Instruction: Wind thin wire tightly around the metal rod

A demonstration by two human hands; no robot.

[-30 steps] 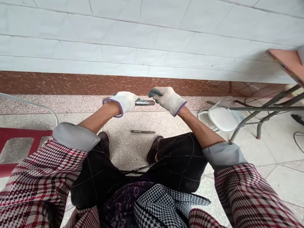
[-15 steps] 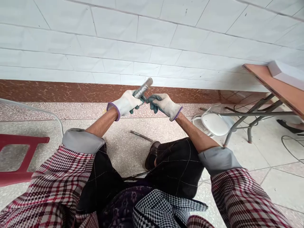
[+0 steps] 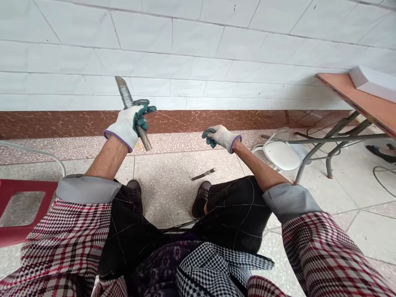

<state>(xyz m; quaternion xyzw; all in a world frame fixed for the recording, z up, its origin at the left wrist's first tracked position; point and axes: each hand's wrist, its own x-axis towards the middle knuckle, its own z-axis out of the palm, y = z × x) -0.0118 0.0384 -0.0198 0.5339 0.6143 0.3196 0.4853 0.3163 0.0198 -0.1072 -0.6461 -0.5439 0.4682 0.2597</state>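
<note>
My gloved left hand is closed round a grey metal rod with wire wound tightly on it. The rod tilts up and to the left in front of the tiled wall. A thin wire runs from the rod down and to the right toward my gloved right hand. That hand hovers lower over the floor with its fingers curled in a pinch at the wire's end. A second, shorter metal rod lies on the floor beside my right shoe.
A red plastic stool stands at the left with a clear tube arching over it. At the right a white chair lies beside a folding table bearing a white box. A cable lies beyond.
My left hand has swung the rod up and to the left, and my hands have drawn apart. A thin wire now stretches between them. My view has shifted a little.
</note>
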